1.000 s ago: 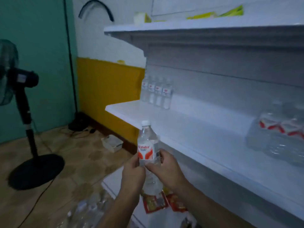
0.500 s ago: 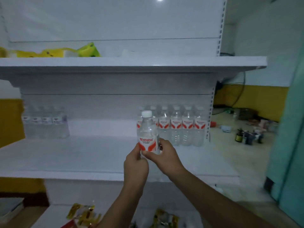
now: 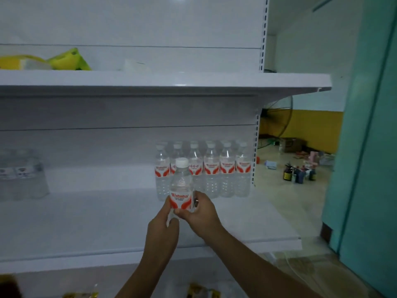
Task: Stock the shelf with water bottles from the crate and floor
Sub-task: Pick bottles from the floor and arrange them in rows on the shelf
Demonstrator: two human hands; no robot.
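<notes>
Both my hands hold one clear water bottle (image 3: 181,186) with a white cap and a red-and-white label, upright above the white middle shelf (image 3: 96,222). My left hand (image 3: 163,229) grips its lower body from the left. My right hand (image 3: 202,214) wraps it from the right, thumb across the label. Just behind it, a row of several matching bottles (image 3: 219,171) stands at the back right of the shelf. Another group of bottles (image 3: 21,175) stands at the shelf's far left, blurred.
The upper shelf (image 3: 150,80) overhangs the work area and carries yellow-green packets (image 3: 64,61). Snack packets (image 3: 199,292) lie on the lowest shelf. Right of the shelf post, small dark bottles (image 3: 298,174) and clutter sit on the floor near a fan (image 3: 277,123) and a teal wall (image 3: 369,147).
My view swung from the shelf's left end to face its right side. Both hands carried the bottle up and closer to the row of bottles at the back right.
</notes>
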